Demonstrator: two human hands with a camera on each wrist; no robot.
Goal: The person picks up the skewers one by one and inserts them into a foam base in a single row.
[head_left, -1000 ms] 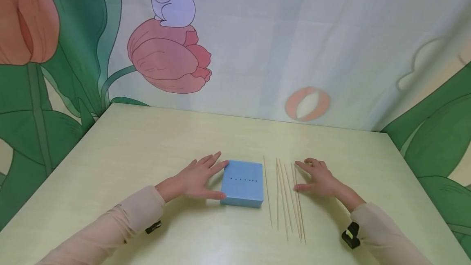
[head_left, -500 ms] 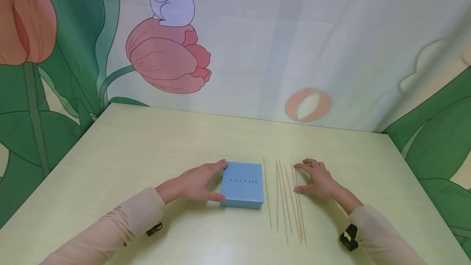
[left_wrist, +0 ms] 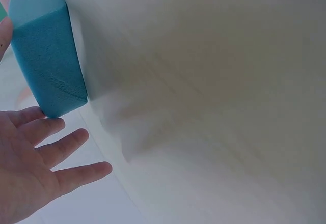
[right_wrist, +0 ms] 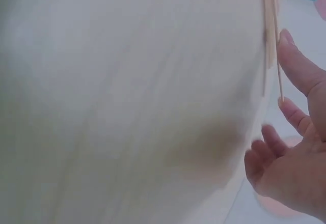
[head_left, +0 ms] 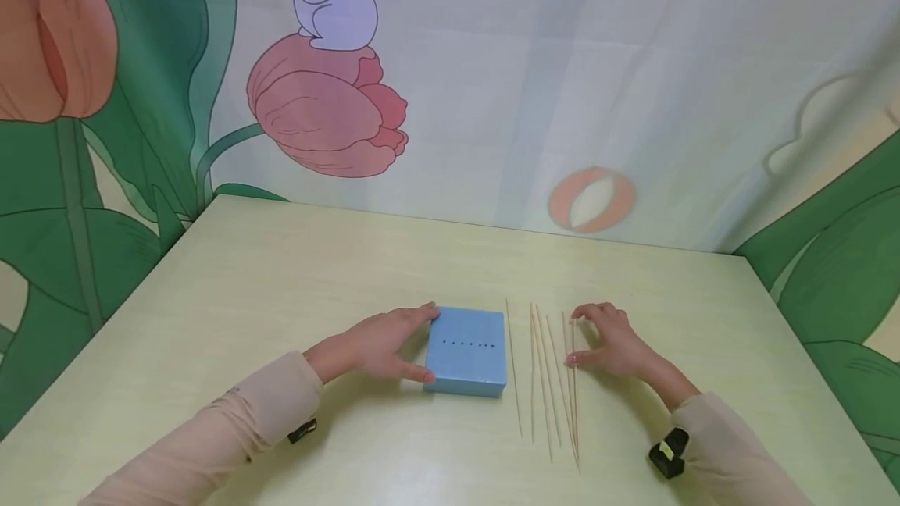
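Observation:
A blue foam-like block (head_left: 467, 369), with a row of small dark holes on top, lies on the table. My left hand (head_left: 383, 343) holds its left side, the thumb at the near corner and the index finger at the far one. In the left wrist view the other fingers (left_wrist: 71, 178) are spread beyond the block. My right hand (head_left: 613, 340) pinches a thin wooden skewer (right_wrist: 279, 79) with thumb and index finger, near the skewer's far end. Several more skewers (head_left: 544, 377) lie roughly side by side between the block and the right hand.
The pale table (head_left: 316, 256) reaches back to a curtain (head_left: 478, 100) printed with tulips, leaves and a white animal. A black strap device (head_left: 668, 453) sits at the right wrist, another (head_left: 302, 431) at the left.
My left index finger has come down onto the block's far corner. My right fingers have taken hold of the rightmost skewer, and its far end has shifted slightly right, away from its neighbour.

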